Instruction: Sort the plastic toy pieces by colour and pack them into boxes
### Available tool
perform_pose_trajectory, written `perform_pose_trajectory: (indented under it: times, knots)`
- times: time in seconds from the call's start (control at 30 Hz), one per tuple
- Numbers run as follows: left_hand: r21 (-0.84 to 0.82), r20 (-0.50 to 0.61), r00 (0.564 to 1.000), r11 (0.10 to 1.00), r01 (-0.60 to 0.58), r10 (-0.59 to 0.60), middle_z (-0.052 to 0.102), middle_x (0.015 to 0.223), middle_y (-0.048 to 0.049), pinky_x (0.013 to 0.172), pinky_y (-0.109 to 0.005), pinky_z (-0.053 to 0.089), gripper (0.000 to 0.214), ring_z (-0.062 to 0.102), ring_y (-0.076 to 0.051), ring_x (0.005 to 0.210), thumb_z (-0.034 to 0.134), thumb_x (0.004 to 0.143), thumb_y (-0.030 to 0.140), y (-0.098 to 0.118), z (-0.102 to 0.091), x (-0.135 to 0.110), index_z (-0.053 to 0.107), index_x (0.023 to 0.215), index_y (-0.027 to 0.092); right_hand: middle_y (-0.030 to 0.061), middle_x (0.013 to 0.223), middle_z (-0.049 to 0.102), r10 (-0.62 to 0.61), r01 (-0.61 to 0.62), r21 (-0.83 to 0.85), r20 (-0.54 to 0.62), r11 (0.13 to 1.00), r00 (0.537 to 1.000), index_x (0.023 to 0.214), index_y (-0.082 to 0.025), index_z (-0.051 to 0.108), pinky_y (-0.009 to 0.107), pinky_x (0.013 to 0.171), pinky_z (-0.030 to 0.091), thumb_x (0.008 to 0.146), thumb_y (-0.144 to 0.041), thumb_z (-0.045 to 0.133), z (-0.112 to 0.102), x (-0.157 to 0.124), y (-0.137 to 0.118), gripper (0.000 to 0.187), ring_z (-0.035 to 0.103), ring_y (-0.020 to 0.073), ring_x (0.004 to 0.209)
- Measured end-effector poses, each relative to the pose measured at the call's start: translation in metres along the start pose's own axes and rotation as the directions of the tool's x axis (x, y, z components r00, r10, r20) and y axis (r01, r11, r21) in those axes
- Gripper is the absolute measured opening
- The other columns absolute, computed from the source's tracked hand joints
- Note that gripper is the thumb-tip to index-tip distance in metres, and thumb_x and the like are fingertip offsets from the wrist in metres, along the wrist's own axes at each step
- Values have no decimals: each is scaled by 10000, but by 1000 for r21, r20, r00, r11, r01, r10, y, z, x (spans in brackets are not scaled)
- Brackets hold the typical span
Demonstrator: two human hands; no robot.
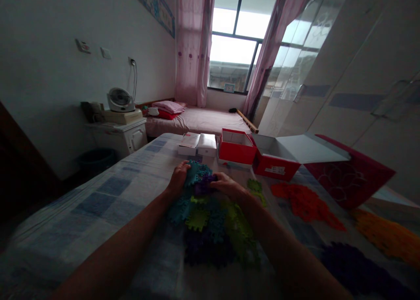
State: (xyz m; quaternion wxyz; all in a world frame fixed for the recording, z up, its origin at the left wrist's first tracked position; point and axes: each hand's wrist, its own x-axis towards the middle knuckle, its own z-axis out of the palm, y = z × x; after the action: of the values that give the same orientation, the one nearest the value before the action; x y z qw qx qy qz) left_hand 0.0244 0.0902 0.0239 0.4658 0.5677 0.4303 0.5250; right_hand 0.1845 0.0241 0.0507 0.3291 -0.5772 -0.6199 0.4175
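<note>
Checked blue-and-white cloth (pixel 108 188) lies at your left. Your left hand (pixel 177 178) grips a flat, tooth-edged teal piece (pixel 194 170) between thumb and fingers. Below sits a jagged, overlapping heap (pixel 197 218) of lime, teal and dark pieces. Just beside the teal one, your right hand (pixel 227 185) pinches a purple piece (pixel 203 185). Farther right stand an open, rectangular red box (pixel 236 153) and a rumpled red-orange pile (pixel 303 201).

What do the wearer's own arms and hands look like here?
Left forearm and right forearm are bare as far as they show, no sleeves in view. The left hand and right hand are ungloved; no watch or bracelet shows. It's too dim to rule out rings.
</note>
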Motion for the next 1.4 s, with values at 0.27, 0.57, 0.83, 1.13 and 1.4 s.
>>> perform_pose_trajectory:
  times: [0.27, 0.57, 0.83, 1.13, 1.4]
  knots:
    - [-9, -13, 1000, 1000, 14, -14, 574, 680, 1, 621, -271, 449, 223, 537, -159, 652, 447, 661, 319, 2, -1, -2, 563, 793, 182, -57, 579, 475, -50, 26, -149, -154, 989, 987, 652, -165, 540, 195, 509, 288, 557, -165, 633, 16, 6, 6, 134, 407, 84, 577]
    - [-16, -3, 1000, 1000, 19, -19, 537, 641, 15, 556, -255, 424, 236, 499, -142, 596, 445, 662, 317, 5, 2, -5, 557, 810, 170, -5, 799, 552, -71, 27, -255, -164, 967, 984, 916, -168, 523, 227, 599, 352, 554, -264, 692, 21, -3, 0, 411, 490, 130, 712]
    - [-22, -17, 999, 999, 27, -28, 555, 648, 11, 570, -263, 437, 239, 515, -153, 611, 454, 653, 325, 3, 2, -3, 556, 812, 179, -36, 726, 533, -65, 56, -57, -187, 997, 980, 872, -161, 511, 207, 553, 381, 548, -250, 692, 21, 4, 12, 382, 477, 99, 644]
    - [-14, -35, 999, 999, 40, -40, 586, 682, 10, 641, -276, 447, 263, 542, -167, 672, 471, 644, 346, 1, 0, -1, 568, 828, 184, -30, 696, 573, 3, 89, 334, -264, 938, 965, 840, -156, 521, 211, 538, 421, 507, -226, 708, -12, -10, 7, 388, 523, 88, 585]
    - [-22, 62, 997, 999, 46, -45, 577, 629, 20, 583, -262, 429, 268, 518, -153, 593, 495, 608, 366, 7, 3, -6, 563, 791, 183, -9, 726, 605, 13, 73, 278, -297, 958, 955, 840, -140, 560, 215, 567, 419, 507, -203, 713, -36, -38, 19, 371, 535, 102, 635]
